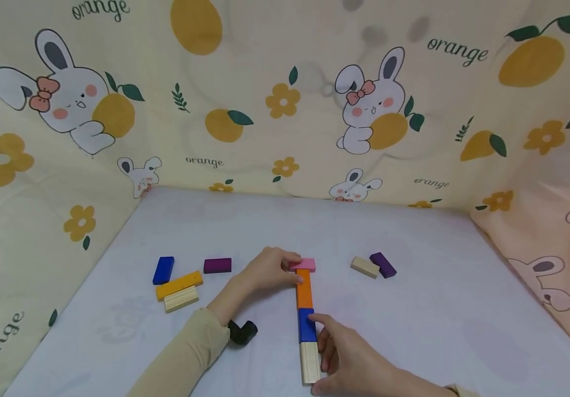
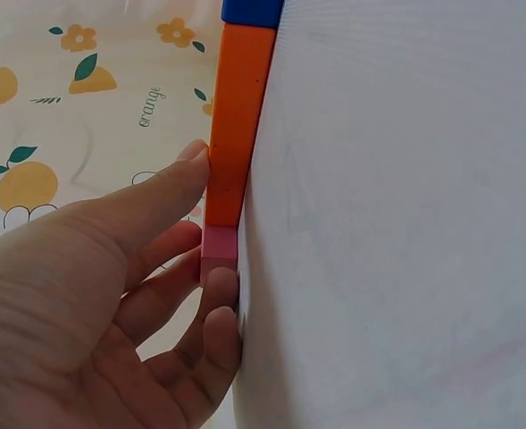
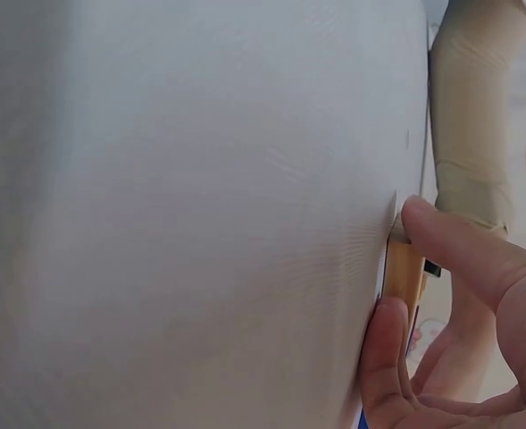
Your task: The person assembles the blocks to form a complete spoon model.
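Curling at the far end of a row, a person's left hand (image 1: pixel 272 267) holds a pink block (image 1: pixel 308 264) in bent fingers in the head view, its thumb by the adjoining orange block (image 1: pixel 305 292). Nearer, the right hand (image 1: pixel 351 353) rests its index fingertip on a blue block (image 1: pixel 307 328) and bends its thumb and other fingers about a pale wooden block (image 1: pixel 310 364). These 4 touch in line on a white tabletop (image 1: pixel 438 309), pink crosswise. Left of the left fingers lie a magenta block (image 1: pixel 217 266), a dark blue block (image 1: pixel 163 270), a yellow block (image 1: pixel 179 285) and a ridged block (image 1: pixel 181 299); right of them, a beige block (image 1: pixel 365 267) and a violet block (image 1: pixel 383 265).

In the left wrist view, the thumb meets the orange side while fingers, apart from it, curl at the pink end.

In the right wrist view, thumb and finger stand apart with the pale wood between; how firmly they press cannot be told.
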Available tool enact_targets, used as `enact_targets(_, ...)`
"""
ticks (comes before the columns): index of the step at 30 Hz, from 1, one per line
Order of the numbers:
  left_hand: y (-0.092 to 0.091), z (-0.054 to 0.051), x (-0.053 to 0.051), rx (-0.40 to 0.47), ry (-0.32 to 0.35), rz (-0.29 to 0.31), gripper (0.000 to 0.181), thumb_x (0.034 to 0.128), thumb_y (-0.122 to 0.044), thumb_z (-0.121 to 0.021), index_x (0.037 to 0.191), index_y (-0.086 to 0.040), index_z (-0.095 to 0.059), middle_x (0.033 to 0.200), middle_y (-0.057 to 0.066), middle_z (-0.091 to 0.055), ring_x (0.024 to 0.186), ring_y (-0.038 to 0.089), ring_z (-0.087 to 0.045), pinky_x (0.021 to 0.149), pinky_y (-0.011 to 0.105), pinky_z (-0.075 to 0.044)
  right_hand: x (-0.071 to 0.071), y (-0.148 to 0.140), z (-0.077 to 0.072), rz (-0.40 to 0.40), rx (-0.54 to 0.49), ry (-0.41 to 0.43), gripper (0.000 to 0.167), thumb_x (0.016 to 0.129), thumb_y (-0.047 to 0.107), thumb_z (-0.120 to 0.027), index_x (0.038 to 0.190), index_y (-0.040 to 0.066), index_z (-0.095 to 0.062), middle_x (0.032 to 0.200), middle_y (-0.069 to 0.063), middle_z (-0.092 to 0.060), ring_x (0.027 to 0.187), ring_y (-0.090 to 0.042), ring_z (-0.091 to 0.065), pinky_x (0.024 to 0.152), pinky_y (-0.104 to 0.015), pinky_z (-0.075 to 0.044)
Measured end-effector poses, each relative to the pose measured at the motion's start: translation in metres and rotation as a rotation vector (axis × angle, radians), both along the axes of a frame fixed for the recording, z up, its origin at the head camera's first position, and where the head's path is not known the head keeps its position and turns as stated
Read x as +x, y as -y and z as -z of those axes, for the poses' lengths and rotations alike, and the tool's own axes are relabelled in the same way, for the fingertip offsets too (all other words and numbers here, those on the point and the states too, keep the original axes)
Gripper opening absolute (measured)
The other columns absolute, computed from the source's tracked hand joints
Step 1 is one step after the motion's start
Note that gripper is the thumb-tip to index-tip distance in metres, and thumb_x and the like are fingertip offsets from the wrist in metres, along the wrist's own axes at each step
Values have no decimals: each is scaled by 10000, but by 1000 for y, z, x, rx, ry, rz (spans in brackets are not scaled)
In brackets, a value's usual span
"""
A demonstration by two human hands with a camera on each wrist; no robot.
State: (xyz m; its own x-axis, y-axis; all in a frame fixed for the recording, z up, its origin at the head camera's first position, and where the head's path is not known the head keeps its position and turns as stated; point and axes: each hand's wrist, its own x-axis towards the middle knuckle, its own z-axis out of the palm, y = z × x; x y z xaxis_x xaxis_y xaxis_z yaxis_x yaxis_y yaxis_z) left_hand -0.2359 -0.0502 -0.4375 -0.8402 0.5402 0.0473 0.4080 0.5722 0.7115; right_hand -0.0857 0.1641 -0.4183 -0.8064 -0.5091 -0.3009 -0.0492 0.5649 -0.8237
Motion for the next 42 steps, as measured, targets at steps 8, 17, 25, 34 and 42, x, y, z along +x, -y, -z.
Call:
enact_targets(8,0,0,-2,-2,6,1,509,836,-381,-793,1274,-144,-686,1228,-41,-660,880,125,-577,785,273,-494,-1,-1,0,-36,3,-46,950,692,235,-916,1457,44,-386,924,-8,-542,720,-145,-574,644,-242,-521)
enact_targets(17,0,2,-1,-8,1,7,508,836,-384,-792,1276,-152,-685,1197,-42,-670,854,124,-569,757,268,-492,1,-1,2,-44,9,-40,849,712,251,-903,1405,45,-459,910,-1,-552,737,-140,-578,652,-245,-525)
enact_targets(25,0,3,-2,3,15,5,499,844,-379,-786,1280,-159,-683,1188,-43,-670,870,124,-567,775,283,-494,0,0,-1,-4,19,8,821,707,271,-904,1389,71,-492,911,-17,-564,743,-182,-579,652,-260,-526)
enact_targets(34,0,3,-3,1,14,2,503,837,-389,-790,1274,-162,-688,1179,-47,-674,851,126,-569,764,283,-495,-28,-19,-12,6,42,-348,402,801,351,-828,1103,126,-688,947,16,-617,768,-158,-584,650,-271,-523)
enact_targets(42,-1,1,-2,2,15,-3,498,836,-374,-794,1272,-157,-689,1218,-46,-664,871,131,-568,767,276,-500,-65,-28,-8,144,77,-506,445,759,325,-865,1102,92,-706,1042,-26,-658,899,-206,-593,721,-296,-541)
